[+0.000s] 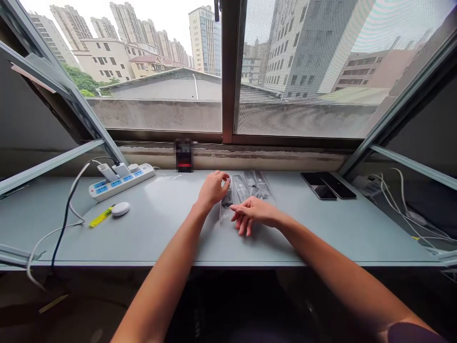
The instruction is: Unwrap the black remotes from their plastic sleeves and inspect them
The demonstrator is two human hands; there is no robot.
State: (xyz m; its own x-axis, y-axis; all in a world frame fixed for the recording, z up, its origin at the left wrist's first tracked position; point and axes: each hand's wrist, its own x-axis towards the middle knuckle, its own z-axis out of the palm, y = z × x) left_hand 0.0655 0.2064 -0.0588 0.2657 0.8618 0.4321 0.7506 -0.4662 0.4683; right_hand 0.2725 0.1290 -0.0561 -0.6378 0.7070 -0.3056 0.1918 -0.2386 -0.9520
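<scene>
Near pack: a clear plastic pack (224,212) with a dark strip inside lies flat near the middle of the surface (160,233), a bit tilted, its long side running from near to far.
Other packs: three more clear packs (253,184) lie side by side just past it, toward the back edge, long sides also near to far. The dark things inside are too small to name.
Left hand: the left hand (213,187) sits at the top of the near pack. Its fingers (224,178) curve down, close together, and are the closest fingers to the row of packs. I cannot tell if they pinch the pack.
Right hand: the right hand (253,213) lies across the near pack, pointing left. Its fingers (241,224) hang loose, a little apart, and hold nothing I can see.
Left side: a white power strip (121,182) with plugs, a white oval thing (120,208) and a yellow stick (101,217) lie on the surface.
Right side: two black phones (327,185) lie face up near the back edge.
Back: an open window (228,71) looks out on tall buildings.
</scene>
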